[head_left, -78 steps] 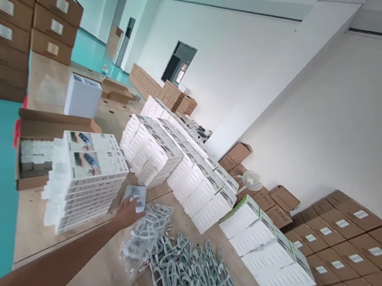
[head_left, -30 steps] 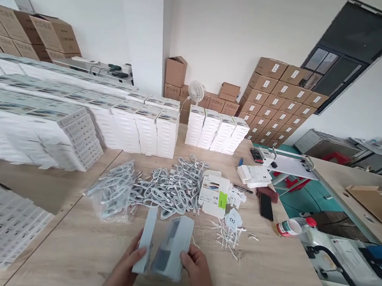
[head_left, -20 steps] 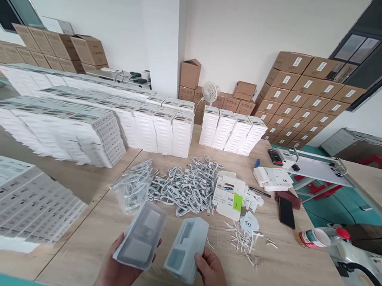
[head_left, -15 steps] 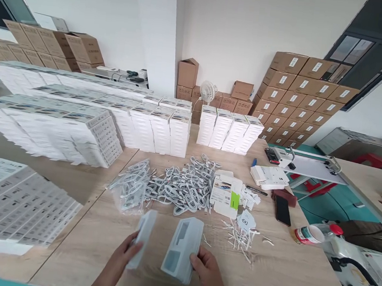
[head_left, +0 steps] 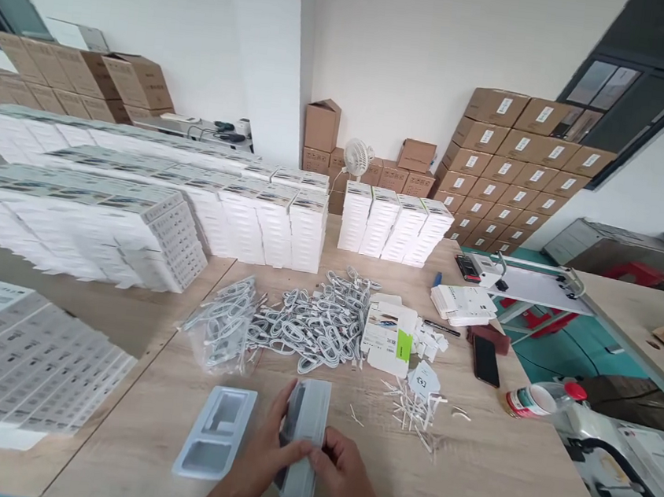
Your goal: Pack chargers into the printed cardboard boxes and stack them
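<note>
My left hand (head_left: pixel 272 452) and my right hand (head_left: pixel 341 467) both grip a translucent plastic tray piece (head_left: pixel 315 409), turned on its side close to my body. It looks like several nested trays, though the fingers cover part of it. The left fingers wrap its left side; the thumb lies across the front near the right thumb. To the left, a single pale plastic tray (head_left: pixel 216 435) lies face up on the wooden table, its moulded compartments showing. Beyond the hands is a pile of coiled grey-white cables (head_left: pixel 318 322), beside a clear bag of cables (head_left: pixel 226 324).
An unfolded white-and-green box (head_left: pixel 383 334), paper scraps and white strips (head_left: pixel 415 415) lie right of the cables. Further right are a phone (head_left: pixel 485 361) and a jar (head_left: pixel 529 401). Stacked white boxes (head_left: pixel 304 230) line the back and left.
The tray from my left hand now lies on the table at left. My left hand has moved right and joined my right hand on the other tray piece, which has turned on its side.
</note>
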`<state>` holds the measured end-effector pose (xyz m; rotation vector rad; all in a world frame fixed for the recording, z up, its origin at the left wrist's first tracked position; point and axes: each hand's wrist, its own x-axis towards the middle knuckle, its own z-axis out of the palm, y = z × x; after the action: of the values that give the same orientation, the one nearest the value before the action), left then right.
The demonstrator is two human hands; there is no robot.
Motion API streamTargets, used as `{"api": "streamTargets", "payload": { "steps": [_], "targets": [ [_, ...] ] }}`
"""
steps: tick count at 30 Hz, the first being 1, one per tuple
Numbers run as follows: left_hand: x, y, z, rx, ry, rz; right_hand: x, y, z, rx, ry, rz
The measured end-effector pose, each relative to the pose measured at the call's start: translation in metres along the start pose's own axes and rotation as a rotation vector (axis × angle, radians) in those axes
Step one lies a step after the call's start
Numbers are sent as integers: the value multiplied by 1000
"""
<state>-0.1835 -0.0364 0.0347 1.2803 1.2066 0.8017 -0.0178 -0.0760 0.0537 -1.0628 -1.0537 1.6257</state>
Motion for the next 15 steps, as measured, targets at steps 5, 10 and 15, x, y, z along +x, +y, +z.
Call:
{"api": "streamTargets", "payload": {
  "steps": [5, 10, 15],
  "targets": [
    [5, 0, 2, -277, -60, -42, -5, 4, -15, 2, 80, -3],
    [11, -33, -11, 248, 180, -41, -1, 2, -43, -7, 244, -31],
    [10, -60, -12, 693, 344, 25, -2, 3, -45, -94, 264, 10]
  ]
}}
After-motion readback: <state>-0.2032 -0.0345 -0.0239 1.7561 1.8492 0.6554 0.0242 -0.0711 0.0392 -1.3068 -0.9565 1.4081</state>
